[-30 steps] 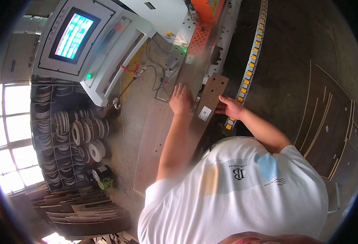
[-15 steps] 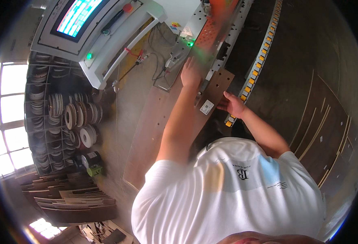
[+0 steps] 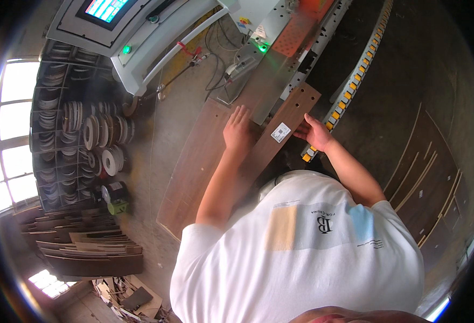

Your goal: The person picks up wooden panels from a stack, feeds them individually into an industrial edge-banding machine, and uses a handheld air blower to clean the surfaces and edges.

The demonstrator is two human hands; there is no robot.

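Left grip (image 3: 238, 130) drew back — right grip (image 3: 314, 134), half-spread, touches labelled board (image 3: 296, 110)

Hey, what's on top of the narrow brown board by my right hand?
A white label lies on the narrow brown board, with dark holes near its far end. What's beneath, beside your right hand, is covered.

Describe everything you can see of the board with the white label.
The board is long, flat and brown, with a wood-grain look. Small dark holes sit near its far end; a white label lies below them. It slants away toward the upper right, beside the machine. The right hand is at its right edge; its near end is partly hidden.
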